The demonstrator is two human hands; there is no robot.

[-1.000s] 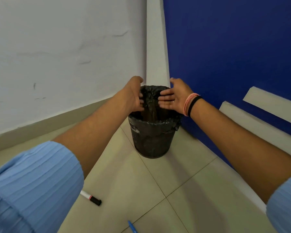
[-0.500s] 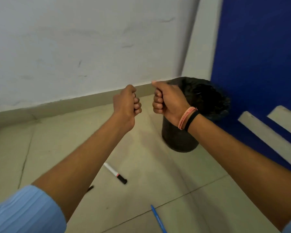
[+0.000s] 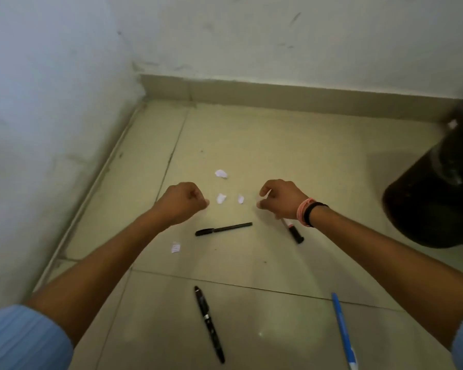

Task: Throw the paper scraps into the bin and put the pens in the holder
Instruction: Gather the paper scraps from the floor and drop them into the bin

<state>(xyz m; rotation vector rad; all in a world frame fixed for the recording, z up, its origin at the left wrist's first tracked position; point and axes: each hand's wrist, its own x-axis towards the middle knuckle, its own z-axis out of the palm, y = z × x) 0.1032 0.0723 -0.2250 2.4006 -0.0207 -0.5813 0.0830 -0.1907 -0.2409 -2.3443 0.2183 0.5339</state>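
Far left, a rough whitewashed wall (image 3: 51,129) meets a second wall at a corner, with a plain beige skirting (image 3: 278,98) along the base. Floor (image 3: 265,161) is pale glazed tile with thin grout lines. Pleated light-blue sleeve (image 3: 24,340) at bottom left, forearm bare. Left hand (image 3: 183,202) hangs over the floor curled into a loose fist, fingers together; whether anything sits inside it cannot be told. Below the left forearm lies a small flat paper scrap with faint print (image 3: 176,247). Between the two hands, three white crumpled paper scraps: one farther off (image 3: 221,173), two side by side nearer, the left one (image 3: 221,198) and the right one (image 3: 240,199), all lying loose on the tile. Just nearer than those, a slim matte black pen (image 3: 223,229) lies almost level. Lower centre, a glossy black pen with metal bands (image 3: 209,324) lies along the view. Right hand (image 3: 282,200) is half curled, thumb and fingers apart, gripping nothing visible; pink and black bands on the wrist. Under it a white marker with a black cap (image 3: 293,232) rests on the floor, partly hidden. A blue pen (image 3: 344,332) lies at lower right. At the right edge stands the bin (image 3: 433,209), round, dark, lined with a shiny black bag; its contents are out of sight.
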